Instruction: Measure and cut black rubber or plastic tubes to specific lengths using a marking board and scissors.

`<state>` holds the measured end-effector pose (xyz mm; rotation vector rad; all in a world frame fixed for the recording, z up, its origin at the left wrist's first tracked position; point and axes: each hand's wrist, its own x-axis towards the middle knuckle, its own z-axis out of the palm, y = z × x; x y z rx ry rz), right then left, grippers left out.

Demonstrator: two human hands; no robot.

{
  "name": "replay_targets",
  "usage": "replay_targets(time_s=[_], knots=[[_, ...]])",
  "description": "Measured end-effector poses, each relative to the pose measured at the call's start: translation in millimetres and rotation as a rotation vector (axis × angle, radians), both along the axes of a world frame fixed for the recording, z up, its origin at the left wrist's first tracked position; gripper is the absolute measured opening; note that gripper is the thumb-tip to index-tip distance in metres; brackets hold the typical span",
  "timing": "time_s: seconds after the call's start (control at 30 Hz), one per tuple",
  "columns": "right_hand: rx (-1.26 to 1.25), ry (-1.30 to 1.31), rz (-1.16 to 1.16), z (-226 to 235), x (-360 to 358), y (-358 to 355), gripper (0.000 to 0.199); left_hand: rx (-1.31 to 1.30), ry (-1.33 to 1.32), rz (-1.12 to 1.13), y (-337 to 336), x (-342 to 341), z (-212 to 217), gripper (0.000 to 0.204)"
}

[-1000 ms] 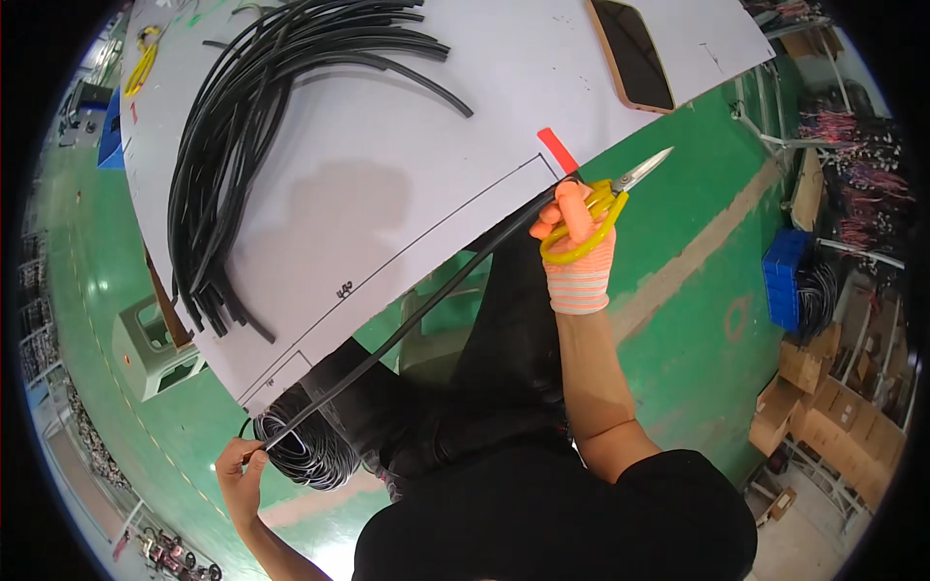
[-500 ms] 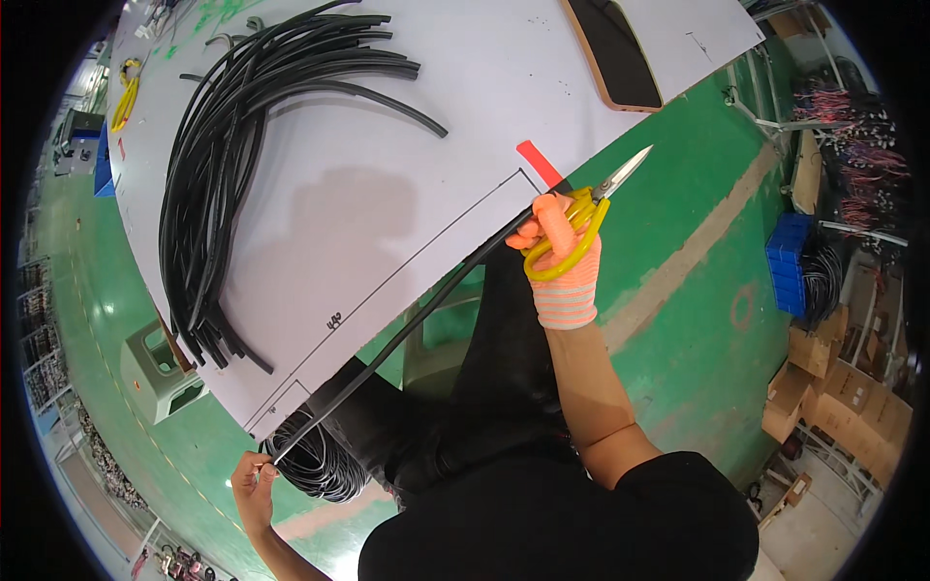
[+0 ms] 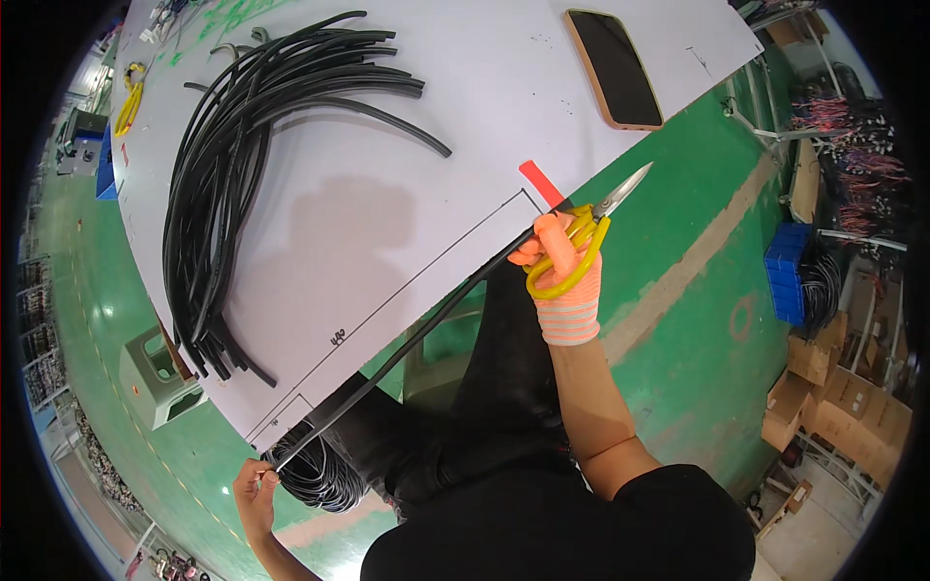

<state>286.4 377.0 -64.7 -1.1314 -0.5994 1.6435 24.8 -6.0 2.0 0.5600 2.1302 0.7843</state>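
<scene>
Black tube [image 3: 405,351] running nearly straight, slantwise along the white tabletop's [image 3: 465,155] near edge, over the person's legs! Bare left hand [image 3: 254,492] pinches its lower-left end; gloved right hand [image 3: 570,271] grips it near the red strip [image 3: 540,184], yellow-handled scissors [image 3: 603,230] in that same grasp, blades pointing away. Behind, a bundle of black tubes [image 3: 208,213] lies spread on the tabletop.
</scene>
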Motion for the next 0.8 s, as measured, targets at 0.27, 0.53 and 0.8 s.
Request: replay_targets(time_s=[0.27, 0.53, 0.8], knots=[[0.030, -0.024, 0.040, -4.0, 4.2, 3.3, 0.011, 0.001, -0.013, 0.006, -3.0, -3.5, -4.8, 0.033], [0.012, -0.068, 0.026, -5.9, -2.8, -0.4, 0.017, -0.030, 0.022, 0.056, -11.5, 1.0, 2.2, 0.027], [0.167, -0.088, 0.148, -36.6, 25.6, 15.7, 0.014, 0.067, 0.161, -0.092, 14.9, -3.1, -0.9, 0.007]])
